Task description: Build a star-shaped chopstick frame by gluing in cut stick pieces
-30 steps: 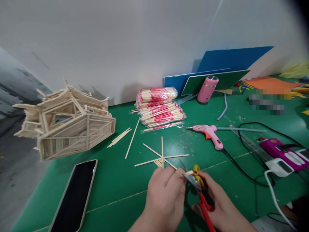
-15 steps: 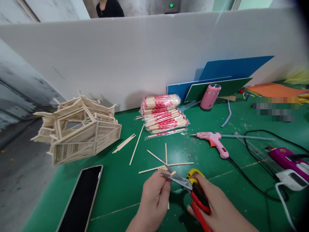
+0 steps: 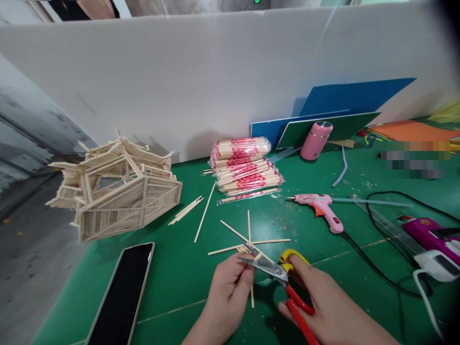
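Green table [image 3: 176, 273]; scissors [image 3: 278, 271], long axis diagonal, blades [image 3: 265, 266] pointing away, leftward

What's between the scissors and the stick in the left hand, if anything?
Nothing I can see: the stick pokes from the left hand between the open blades of the scissors in the right hand.

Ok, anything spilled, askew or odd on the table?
Slightly untidy: small specks dot the green table near the pink glue gun, which lies on its side, nozzle toward the wrapped sticks. Nothing looks toppled.
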Demonstrator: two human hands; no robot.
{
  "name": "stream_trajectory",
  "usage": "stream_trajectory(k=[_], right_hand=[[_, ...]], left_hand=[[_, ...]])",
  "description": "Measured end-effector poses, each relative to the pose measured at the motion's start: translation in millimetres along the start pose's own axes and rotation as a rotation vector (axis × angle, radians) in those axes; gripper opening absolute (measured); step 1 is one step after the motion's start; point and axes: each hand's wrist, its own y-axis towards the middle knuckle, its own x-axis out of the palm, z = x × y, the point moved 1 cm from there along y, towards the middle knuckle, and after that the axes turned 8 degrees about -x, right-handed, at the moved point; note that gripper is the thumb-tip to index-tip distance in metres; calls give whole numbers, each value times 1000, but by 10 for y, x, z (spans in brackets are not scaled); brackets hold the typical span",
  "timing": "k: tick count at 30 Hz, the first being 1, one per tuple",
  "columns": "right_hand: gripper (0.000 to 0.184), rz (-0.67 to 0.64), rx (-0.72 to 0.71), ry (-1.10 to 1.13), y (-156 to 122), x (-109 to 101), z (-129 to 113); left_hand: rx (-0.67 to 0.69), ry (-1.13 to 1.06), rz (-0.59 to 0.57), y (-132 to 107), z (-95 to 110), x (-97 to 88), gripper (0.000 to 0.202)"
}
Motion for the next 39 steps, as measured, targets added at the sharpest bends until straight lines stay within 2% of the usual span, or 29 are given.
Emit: stream_trajectory(k=[8, 13, 15, 19, 20, 25, 28, 31, 36, 38, 39], right_hand=[[24, -14, 11, 14, 18, 24, -22], [13, -10, 40, 53, -4, 88, 4], [19, -17, 42, 30, -31, 87, 19], [46, -13, 53, -81, -83, 47, 36], [47, -16, 53, -92, -88, 38, 31], [19, -50, 46, -24, -73, 38, -29], [14, -23, 34, -4, -55, 59, -49], [16, 9, 53, 2, -22, 88, -61], [23, 23, 122, -38, 43, 125, -90], [28, 11, 105, -38, 43, 132, -81], [34, 13, 89, -38, 36, 130, -70]], left_hand=[[-41, -16, -66, 10, 71, -64, 19], [-71, 34, -87, 7, 29, -88, 21], [-66, 24, -114, -5, -9, -73, 20], [-99, -30, -150, -49, -63, -26, 20], [-116, -42, -161, -58, -67, -20, 21], [-196, -138, -236, -54, -54, -45, 24], [-232, -183, -256, -36, -61, -53, 26], [-197, -101, -150, -42, -74, -24, 24], [60, 201, 157, -127, -102, 64, 18], [129, 250, 210, -157, -113, 77, 20], [135, 242, 198, -163, -113, 74, 20]])
